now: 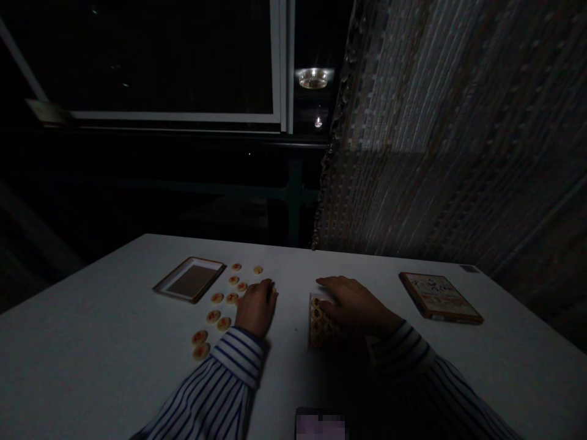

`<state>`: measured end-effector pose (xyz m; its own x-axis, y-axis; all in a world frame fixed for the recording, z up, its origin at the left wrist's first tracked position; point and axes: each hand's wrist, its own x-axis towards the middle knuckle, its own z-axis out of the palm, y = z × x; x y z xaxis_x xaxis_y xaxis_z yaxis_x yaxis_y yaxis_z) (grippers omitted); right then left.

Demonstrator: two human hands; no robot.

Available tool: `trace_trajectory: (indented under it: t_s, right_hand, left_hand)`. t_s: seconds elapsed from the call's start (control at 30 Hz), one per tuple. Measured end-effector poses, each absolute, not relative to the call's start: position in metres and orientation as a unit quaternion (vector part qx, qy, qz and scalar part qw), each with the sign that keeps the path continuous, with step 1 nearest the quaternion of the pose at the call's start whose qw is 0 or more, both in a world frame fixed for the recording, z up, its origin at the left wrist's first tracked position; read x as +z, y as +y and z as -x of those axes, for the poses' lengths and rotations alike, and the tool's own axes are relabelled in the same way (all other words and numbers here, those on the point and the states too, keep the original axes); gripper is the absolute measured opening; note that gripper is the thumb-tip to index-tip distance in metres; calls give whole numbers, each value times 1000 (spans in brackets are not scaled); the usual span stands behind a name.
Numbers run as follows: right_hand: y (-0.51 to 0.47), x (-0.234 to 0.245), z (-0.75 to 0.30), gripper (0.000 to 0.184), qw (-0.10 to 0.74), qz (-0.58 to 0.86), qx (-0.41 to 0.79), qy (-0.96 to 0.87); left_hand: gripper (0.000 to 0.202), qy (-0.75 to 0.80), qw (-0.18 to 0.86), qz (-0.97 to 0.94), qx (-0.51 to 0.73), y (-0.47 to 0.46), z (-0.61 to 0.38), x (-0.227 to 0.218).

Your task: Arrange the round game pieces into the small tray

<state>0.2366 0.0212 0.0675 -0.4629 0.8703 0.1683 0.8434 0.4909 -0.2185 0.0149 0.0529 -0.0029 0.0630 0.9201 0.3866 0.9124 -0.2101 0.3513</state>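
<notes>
Round wooden xiangqi pieces (pixel 213 316) with red markings lie loosely on the left half of the white table. Beside them is my left hand (pixel 255 305), its fingers curled and closed around a pale xiangqi piece (pixel 274 289) that barely shows at the fingertips. A clear tray (pixel 310 342) filled with dark-marked xiangqi pieces (pixel 316 326) sits right of centre. Over its far right part rests my right hand (pixel 355 304), fingers stretched out and thumb apart above the pieces. The hand and its shadow hide the tray's right side.
An open box half (pixel 158 289) lies at the table's left. A box lid with printed writing (pixel 440 296) lies at the right. A dark-edged object (pixel 320 425) shows at the near edge. Behind the table (pixel 114 330) stand a window frame and a hanging bead curtain (pixel 413 134).
</notes>
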Motion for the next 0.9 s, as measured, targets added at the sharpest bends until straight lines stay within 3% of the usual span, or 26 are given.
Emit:
trace_trajectory:
  t_s: [0.27,0.5,0.63,0.9]
  right_hand:
    - [22,64,-237,53,193,504,125,-833]
    - [30,57,-237,49,325,507,303,-739]
    - [29,62,-233,47,351,504,408,-676]
    - [24,71,-236,46,376,503,420,-655]
  left_hand:
    - [32,590,-4,-742,319,51,-15,-3]
    - [33,552,34,-731,400,47,-18,-1]
    - [33,534,59,-724,433,43,-20,-1]
    - [32,490,77,-729,472,29,-32,4]
